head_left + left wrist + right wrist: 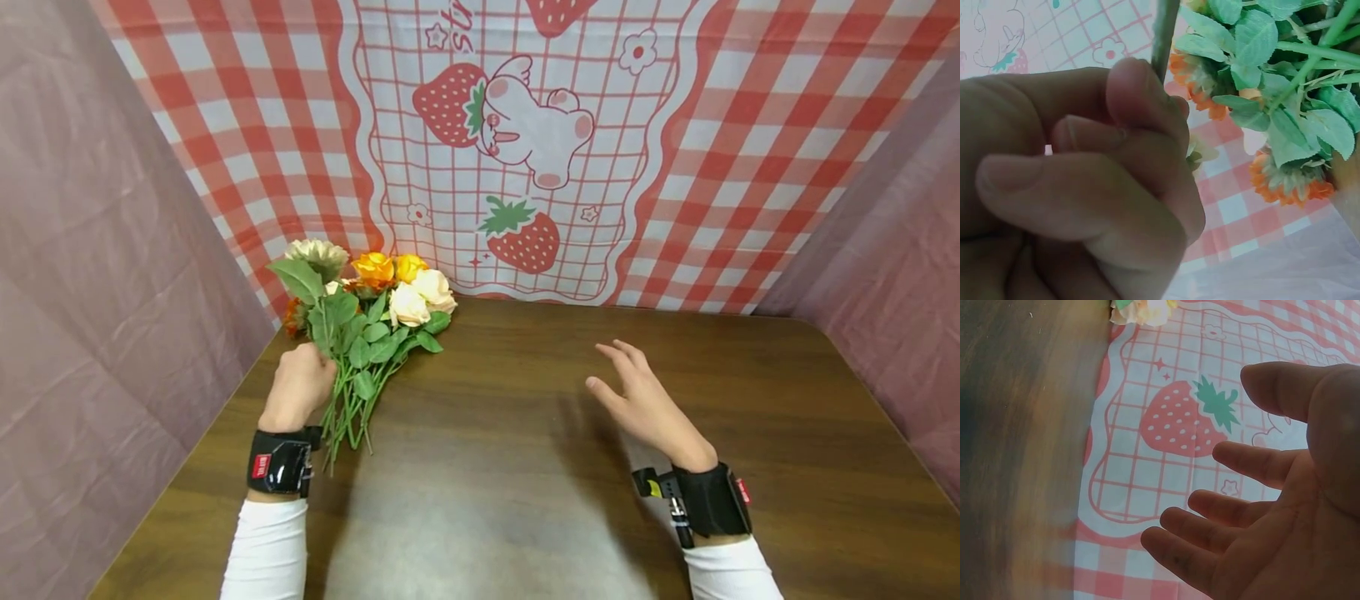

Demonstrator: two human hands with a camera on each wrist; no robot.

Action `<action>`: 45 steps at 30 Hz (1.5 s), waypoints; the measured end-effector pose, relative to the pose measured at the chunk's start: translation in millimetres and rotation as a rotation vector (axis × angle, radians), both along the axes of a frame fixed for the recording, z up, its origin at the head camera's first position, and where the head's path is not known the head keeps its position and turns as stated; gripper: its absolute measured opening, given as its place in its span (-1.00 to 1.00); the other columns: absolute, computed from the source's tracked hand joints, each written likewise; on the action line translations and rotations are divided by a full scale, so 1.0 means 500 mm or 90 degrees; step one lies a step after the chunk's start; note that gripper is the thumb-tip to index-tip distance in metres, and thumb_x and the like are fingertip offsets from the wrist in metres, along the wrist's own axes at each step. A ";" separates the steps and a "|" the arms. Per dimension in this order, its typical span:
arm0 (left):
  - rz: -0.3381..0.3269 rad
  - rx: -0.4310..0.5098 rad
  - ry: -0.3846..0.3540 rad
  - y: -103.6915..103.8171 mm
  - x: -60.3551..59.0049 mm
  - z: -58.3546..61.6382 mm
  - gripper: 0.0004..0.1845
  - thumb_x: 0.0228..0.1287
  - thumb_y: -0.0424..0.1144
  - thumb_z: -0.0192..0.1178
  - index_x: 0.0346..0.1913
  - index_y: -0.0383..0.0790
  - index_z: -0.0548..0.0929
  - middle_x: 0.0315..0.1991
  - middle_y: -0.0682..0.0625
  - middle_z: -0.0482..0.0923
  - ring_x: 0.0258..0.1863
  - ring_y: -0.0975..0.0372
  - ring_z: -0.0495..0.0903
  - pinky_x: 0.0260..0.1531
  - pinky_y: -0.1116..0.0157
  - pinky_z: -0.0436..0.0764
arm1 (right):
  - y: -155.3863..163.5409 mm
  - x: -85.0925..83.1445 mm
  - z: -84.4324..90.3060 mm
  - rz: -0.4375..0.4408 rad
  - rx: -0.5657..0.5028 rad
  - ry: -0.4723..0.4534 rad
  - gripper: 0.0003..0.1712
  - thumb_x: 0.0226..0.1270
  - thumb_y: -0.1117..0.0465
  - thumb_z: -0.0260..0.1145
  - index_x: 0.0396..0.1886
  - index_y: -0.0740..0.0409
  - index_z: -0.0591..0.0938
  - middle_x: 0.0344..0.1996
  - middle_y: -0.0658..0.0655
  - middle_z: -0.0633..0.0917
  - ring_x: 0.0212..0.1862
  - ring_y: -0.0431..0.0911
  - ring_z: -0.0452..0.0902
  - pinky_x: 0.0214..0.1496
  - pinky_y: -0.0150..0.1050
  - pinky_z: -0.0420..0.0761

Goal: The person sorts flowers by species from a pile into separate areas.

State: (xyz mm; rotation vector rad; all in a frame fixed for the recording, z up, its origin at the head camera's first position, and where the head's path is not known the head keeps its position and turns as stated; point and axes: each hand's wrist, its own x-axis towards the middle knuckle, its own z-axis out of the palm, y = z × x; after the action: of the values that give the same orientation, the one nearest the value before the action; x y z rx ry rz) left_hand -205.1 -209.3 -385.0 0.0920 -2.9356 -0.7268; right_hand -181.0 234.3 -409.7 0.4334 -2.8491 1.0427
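At the left of the table, my left hand [297, 385] pinches a single green flower stem [1164, 31] between thumb and curled fingers. That flower appears to be the pale cream-green bloom [318, 257] with a large leaf, raised above the others. Beside the hand lies a bunch of flowers, with orange roses [373, 270], cream roses [412, 303] and green leaves [381, 346]; their stems [348, 417] point toward me. Over the right part of the table, my right hand [645, 400] hangs with fingers spread and holds nothing. Its palm and fingers show in the right wrist view.
The brown wooden table [480, 450] ends at a hanging red-and-white checked cloth [757, 150] printed with strawberries. Pinkish drapes [97, 250] close off the left and right sides. A black band with a camera [281, 462] sits on each wrist.
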 end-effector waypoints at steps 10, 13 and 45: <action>-0.005 0.001 0.034 0.008 0.007 0.020 -0.58 0.30 -0.41 -0.03 -0.73 -0.11 0.23 -0.72 0.07 0.09 -0.69 0.18 0.24 -0.65 0.25 0.29 | -0.005 -0.003 -0.009 0.002 -0.002 -0.011 -0.34 0.50 0.11 0.20 0.43 0.35 0.28 0.44 0.51 0.11 0.43 0.38 0.11 0.33 0.31 0.23; -0.002 0.005 0.039 0.006 0.011 0.026 -0.59 0.30 -0.43 -0.03 -0.72 -0.12 0.23 -0.74 0.08 0.08 -0.71 0.20 0.21 -0.67 0.26 0.27 | -0.010 -0.004 -0.013 0.004 -0.004 -0.011 -0.33 0.50 0.10 0.20 0.43 0.36 0.28 0.44 0.51 0.11 0.43 0.38 0.12 0.32 0.31 0.24; -0.215 0.063 0.272 0.234 0.045 0.013 -0.91 0.37 -0.38 0.21 -0.29 -0.32 0.54 -0.53 -0.09 0.59 -0.61 0.19 0.51 -0.60 0.21 0.51 | -0.038 0.015 0.004 0.049 0.000 0.022 -0.36 0.50 0.09 0.21 0.44 0.27 0.30 0.45 0.40 0.18 0.44 0.28 0.16 0.31 0.27 0.31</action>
State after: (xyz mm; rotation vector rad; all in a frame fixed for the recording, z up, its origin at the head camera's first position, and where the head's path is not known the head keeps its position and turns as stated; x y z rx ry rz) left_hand -182.5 -92.2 -378.5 -0.4981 -2.5270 -0.8141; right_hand -173.4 215.3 -407.7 0.5588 -2.8229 1.0361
